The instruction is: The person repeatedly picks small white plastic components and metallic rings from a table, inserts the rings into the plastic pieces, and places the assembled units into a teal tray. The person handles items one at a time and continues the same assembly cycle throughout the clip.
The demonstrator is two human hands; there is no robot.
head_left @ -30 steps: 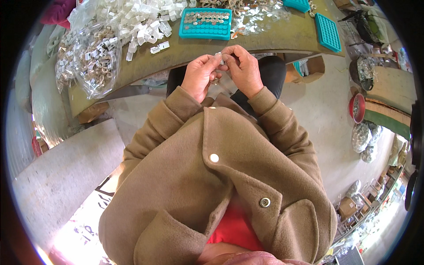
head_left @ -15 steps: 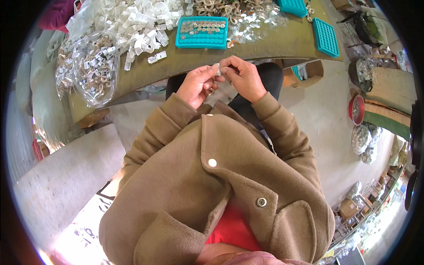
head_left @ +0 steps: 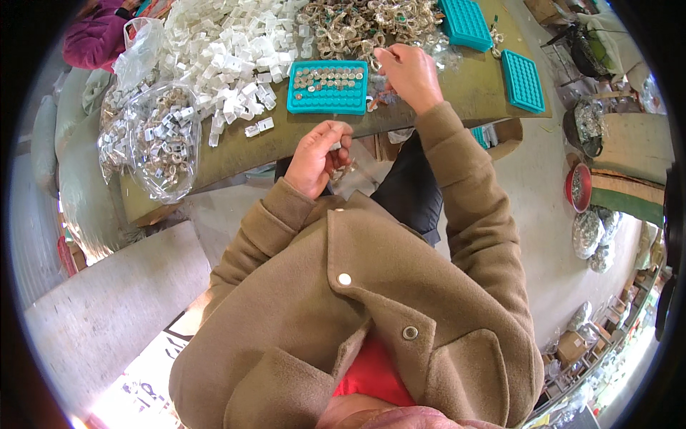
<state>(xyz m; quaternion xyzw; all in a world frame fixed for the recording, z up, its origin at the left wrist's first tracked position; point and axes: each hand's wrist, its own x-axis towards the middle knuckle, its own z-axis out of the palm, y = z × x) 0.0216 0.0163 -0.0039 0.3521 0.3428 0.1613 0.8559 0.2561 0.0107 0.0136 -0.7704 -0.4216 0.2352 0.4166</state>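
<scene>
My left hand (head_left: 318, 159) is closed in front of the table's near edge. A small whitish piece (head_left: 335, 146) shows between its thumb and fingers, and a tan loop (head_left: 343, 171) hangs below, partly hidden. Over the table, my right hand (head_left: 413, 77) reaches out with bent fingers that look apart, its fingertips beside a pile of gold-brown loops (head_left: 350, 28). Anything under that palm is hidden. Between the hands and the white pile lies a turquoise tray (head_left: 329, 105), with small round pieces in rows in its upper wells.
White plastic boxes (head_left: 232, 53) are heaped at the far left. A clear bag of finished-looking pieces (head_left: 164, 136) sits at the table's left edge. Two more turquoise trays (head_left: 466, 25) (head_left: 523, 82) lie to the right. An open carton (head_left: 507, 137) stands below the table.
My right hand has left the left hand and moved up and right over the table. The left hand has dropped slightly, keeping its whitish piece. The view has shifted a little.
</scene>
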